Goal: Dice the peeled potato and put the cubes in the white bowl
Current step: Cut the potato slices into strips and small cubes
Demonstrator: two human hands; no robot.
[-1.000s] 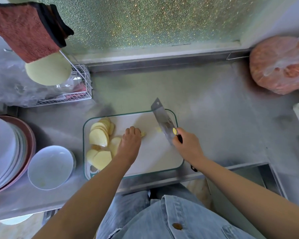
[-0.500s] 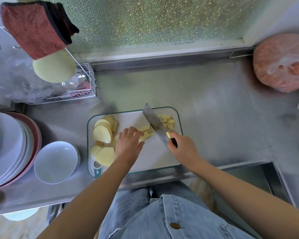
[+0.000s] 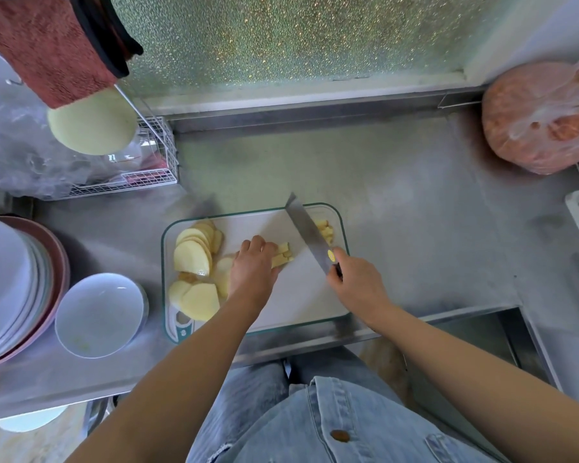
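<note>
A white cutting board (image 3: 298, 295) lies on the steel counter. Pale potato slices (image 3: 194, 255) are piled on its left side. My left hand (image 3: 253, 269) presses down on a small bundle of potato strips (image 3: 283, 253) at the board's middle. My right hand (image 3: 356, 284) grips the handle of a cleaver (image 3: 306, 230), whose blade slants just right of the strips. Cut potato cubes (image 3: 325, 230) sit behind the blade near the board's far right corner. The white bowl (image 3: 99, 314) stands left of the board and holds no potato.
A stack of plates (image 3: 10, 289) is at the far left. A wire rack (image 3: 154, 172) with plastic bags, a pale round lid and a hanging red cloth (image 3: 51, 48) stands behind it. A bagged orange bundle (image 3: 542, 118) sits far right. A sink edge (image 3: 475, 315) is near right.
The cleaver has shifted right, away from the strips, pushing cut cubes toward the board's far right corner. My left hand stays on the strips. The camera has moved slightly.
</note>
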